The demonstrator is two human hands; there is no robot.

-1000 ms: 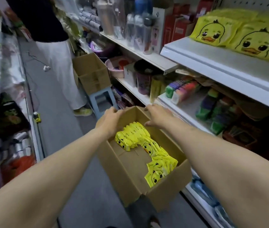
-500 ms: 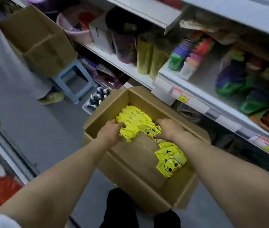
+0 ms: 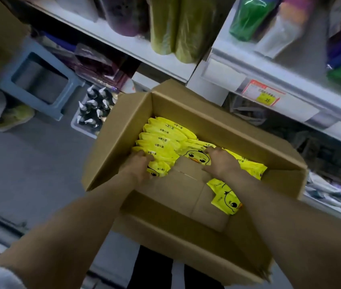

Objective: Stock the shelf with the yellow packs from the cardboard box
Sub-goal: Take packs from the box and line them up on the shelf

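Item: yellow packs, soft glossy pouches printed with a duck face and dark lettering, lying in the open cardboard box just in front of the shelf. One row stands on edge at the far left; the others lie loose toward the right wall. The left hand has its fingers curled on the row's near end and the right hand has its fingers curled over the adjoining duck-faced packs, apparently bracketing a batch to lift together.
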